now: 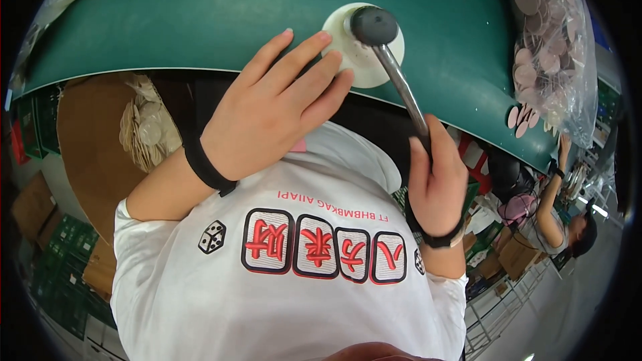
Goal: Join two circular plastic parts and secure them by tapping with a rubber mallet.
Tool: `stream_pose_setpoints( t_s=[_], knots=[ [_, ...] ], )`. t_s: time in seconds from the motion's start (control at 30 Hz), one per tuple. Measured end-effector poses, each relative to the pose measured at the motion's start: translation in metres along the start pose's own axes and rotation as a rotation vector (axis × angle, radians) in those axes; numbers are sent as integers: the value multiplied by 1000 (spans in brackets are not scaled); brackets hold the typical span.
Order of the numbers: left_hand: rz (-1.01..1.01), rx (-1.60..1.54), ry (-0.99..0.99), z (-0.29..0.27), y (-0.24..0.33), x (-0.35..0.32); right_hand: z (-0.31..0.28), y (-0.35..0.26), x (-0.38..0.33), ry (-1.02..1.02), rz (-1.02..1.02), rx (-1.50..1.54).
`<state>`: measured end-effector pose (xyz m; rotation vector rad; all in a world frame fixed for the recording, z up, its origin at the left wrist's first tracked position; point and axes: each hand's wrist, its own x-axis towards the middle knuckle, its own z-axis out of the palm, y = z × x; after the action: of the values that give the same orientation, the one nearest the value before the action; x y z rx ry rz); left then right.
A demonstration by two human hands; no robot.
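Note:
A rubber mallet point(399, 83) with a dark round head and a metal shaft is in my right hand point(438, 184), whose fingers wrap round the lower end of its handle. The mallet's head is over the upper part of a pale round disc point(361, 75) at the near edge of the green table; whether it touches cannot be made out. My left hand point(267, 107) lies palm down with its fingers stretched out, the fingertips at the disc's left edge. Part of the disc is hidden under the mallet head, and something small and pale shows beside that head.
On the right of the green table point(441, 20) lies a clear bag of pinkish discs point(552, 40), with several loose discs point(523, 119) below it. A cardboard box point(87, 134) holding pale flat pieces point(142, 130) stands at left. Another person point(558, 227) is at far right.

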<state>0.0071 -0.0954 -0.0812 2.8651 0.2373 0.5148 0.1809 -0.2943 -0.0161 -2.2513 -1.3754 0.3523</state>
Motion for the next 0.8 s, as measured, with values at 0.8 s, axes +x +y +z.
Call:
stream_pose_setpoints(
  t_s=[0.8],
  knots=[
    [-50,-13,-40,-26,-4,45,14,34,-25,186,252,691]
  ],
)
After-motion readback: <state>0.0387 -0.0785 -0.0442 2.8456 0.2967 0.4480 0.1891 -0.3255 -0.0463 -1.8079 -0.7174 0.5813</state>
